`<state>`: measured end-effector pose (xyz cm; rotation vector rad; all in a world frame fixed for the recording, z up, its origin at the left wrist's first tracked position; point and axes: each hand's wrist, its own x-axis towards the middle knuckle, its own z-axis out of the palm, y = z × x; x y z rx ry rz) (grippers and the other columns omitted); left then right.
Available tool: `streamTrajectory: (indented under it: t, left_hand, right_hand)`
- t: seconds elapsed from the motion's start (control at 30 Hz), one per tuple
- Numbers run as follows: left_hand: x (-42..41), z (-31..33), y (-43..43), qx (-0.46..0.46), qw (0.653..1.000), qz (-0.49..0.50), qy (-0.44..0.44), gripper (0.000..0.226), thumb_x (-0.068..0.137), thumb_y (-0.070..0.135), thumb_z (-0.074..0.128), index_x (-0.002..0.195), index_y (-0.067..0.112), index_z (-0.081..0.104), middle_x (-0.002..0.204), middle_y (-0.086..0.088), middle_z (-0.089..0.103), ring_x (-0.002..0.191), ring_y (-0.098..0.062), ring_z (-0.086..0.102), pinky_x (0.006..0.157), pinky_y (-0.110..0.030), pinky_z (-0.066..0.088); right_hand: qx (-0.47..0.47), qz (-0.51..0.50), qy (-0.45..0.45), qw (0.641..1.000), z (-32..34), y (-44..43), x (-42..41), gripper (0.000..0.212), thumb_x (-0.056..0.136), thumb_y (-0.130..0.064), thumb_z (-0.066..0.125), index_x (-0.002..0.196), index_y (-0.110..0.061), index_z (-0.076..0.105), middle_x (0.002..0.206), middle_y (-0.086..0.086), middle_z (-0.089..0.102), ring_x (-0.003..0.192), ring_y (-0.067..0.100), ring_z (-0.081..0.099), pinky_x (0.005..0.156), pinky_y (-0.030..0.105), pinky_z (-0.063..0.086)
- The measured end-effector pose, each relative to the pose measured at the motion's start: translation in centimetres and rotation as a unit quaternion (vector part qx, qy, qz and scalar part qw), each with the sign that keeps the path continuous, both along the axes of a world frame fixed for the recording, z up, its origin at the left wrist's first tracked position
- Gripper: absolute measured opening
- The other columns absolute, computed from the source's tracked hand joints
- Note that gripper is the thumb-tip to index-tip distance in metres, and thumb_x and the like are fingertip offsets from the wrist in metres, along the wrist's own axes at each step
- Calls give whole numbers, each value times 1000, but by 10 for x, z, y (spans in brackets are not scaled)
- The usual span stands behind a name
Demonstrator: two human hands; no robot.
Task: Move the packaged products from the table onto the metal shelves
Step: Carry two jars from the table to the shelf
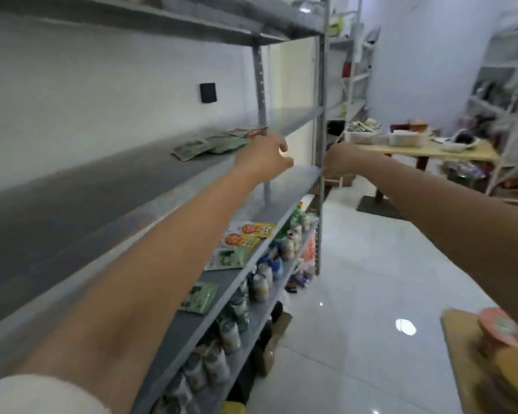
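Head view: the left hand (263, 158) is held out over the metal shelf (102, 186), fingers loosely curled, nothing seen in the grasp. Green packets (210, 146) are lying flat just left of those fingers, a red packet (256, 132) just beyond them. The right hand (338, 165) is stretched to the upright post (321, 115); its fingertips are hidden there, so the grip cannot be told. Below the left fingers, orange packets (251, 233) are laid on a lower shelf (281, 201). Well behind the right fingers, a pink-lidded tub (503, 327) is seen on the wooden table (458, 333).

grey metal shelf (108, 186), green packets (210, 144) on it
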<state>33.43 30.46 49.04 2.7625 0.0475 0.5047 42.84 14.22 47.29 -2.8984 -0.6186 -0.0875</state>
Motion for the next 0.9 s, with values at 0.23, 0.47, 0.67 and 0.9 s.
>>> streamTrajectory:
  t: [0.23,0.47,0.67,0.9]
  left_hand:
    - [26,-161,-143,101,952,-222,183,45,90,42,56,131,24,50,129,-5,56,113,-24,55,88,-34,46]
    - [-5,-275,-207,183,860,-397,263,50,93,41,51,139,24,42,129,-3,53,118,-22,51,88,-33,43]
    - [-50,-314,-237,164,810,-504,251,49,96,43,49,139,21,42,132,-3,53,115,-20,55,87,-29,46]
    - [-83,-351,-268,134,766,-575,256,38,95,42,52,130,27,46,127,2,57,108,-14,57,80,-22,45]
  right_hand:
    - [-10,-232,144,962,-154,-161,-49,42,92,-40,57,122,-11,57,125,9,57,111,27,55,86,35,44]
    - [134,-433,195,870,-243,-219,-176,33,96,-34,48,120,-14,58,120,6,59,110,27,55,86,34,42]
    - [209,-626,108,743,-279,-209,-288,25,92,-34,55,114,-22,60,112,1,62,101,22,58,82,38,49]
    - [276,-763,32,583,-313,-185,-396,32,89,-30,56,116,-14,64,116,8,64,109,28,59,93,39,44]
